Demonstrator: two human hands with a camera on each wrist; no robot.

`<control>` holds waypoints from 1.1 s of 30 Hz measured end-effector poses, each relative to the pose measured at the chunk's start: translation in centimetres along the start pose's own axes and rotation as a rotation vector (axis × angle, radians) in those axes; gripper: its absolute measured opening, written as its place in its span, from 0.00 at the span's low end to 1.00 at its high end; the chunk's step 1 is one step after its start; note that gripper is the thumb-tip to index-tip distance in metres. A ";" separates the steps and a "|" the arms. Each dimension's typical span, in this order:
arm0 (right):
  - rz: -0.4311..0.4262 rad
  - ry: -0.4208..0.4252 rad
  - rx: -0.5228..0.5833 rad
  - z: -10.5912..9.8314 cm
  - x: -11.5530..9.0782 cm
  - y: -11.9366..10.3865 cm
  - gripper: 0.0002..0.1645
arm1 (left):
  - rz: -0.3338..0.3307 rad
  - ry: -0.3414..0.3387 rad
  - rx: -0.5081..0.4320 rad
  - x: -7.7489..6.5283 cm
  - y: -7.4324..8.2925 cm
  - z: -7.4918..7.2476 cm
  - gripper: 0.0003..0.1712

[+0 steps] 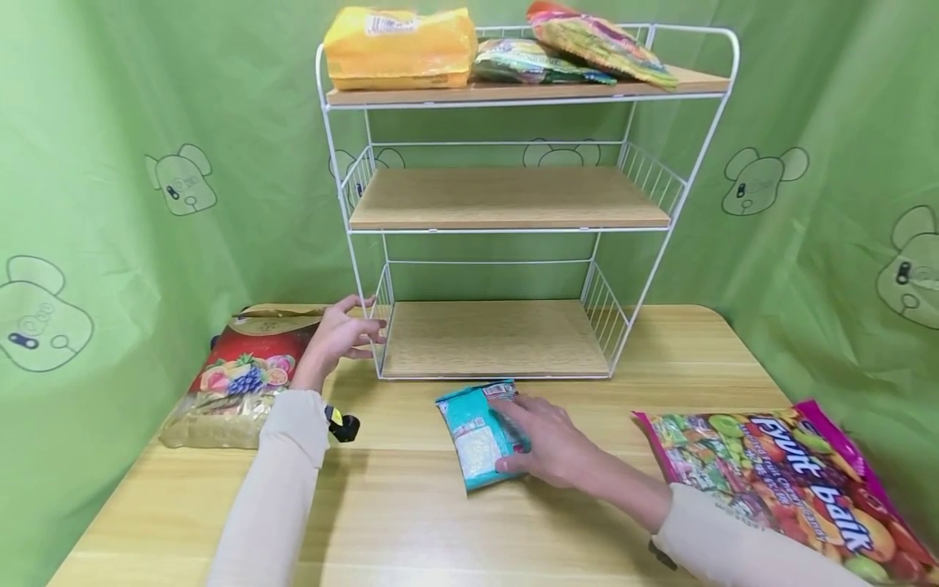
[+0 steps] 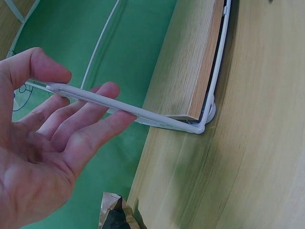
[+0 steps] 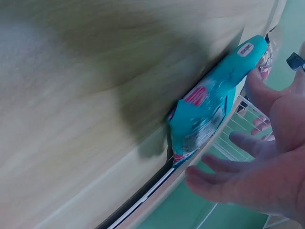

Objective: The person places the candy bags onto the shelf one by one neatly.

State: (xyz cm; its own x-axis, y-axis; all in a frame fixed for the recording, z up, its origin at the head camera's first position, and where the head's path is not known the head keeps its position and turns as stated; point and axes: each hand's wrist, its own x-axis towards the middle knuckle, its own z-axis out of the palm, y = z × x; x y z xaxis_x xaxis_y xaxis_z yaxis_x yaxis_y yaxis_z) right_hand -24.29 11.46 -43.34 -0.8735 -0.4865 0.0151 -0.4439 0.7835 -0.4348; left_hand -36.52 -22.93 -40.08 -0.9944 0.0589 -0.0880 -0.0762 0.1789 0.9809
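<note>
My left hand is at the front left post of a white wire rack, its thumb on one side and fingers on the other. In the left wrist view those fingers and the thumb hold the white post. A teal packet with a white label lies flat on the table in front of the rack. Over its right side hovers my right hand. The right wrist view shows that hand's fingers spread and apart from the packet.
The rack's top shelf bears a yellow bag, a green packet and a colourful packet. A red and gold fruit bag lies at the left, a large Fruit balk bag at the right. Green cloth surrounds the table.
</note>
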 end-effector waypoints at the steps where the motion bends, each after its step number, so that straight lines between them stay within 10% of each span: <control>1: -0.001 -0.009 0.005 0.1 0.0 0.0 0.50 | -0.002 0.002 -0.004 0.0 0.0 0.0 0.32; 15: 0.037 -0.127 0.010 0.7 -0.3 0.1 0.56 | -0.001 -0.004 0.010 0.0 0.0 0.0 0.32; 33: 0.021 -0.077 -0.030 1.3 0.2 0.3 0.52 | 0.000 -0.005 0.008 -0.1 0.0 -0.1 0.32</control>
State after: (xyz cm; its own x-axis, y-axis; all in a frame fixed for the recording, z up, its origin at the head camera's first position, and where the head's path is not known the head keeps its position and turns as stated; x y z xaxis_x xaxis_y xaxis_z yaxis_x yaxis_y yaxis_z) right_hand -24.31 11.05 -44.66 -0.8654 -0.4971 -0.0633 -0.4324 0.8045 -0.4071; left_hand -36.47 -22.99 -40.03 -0.9941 0.0635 -0.0885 -0.0753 0.1866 0.9795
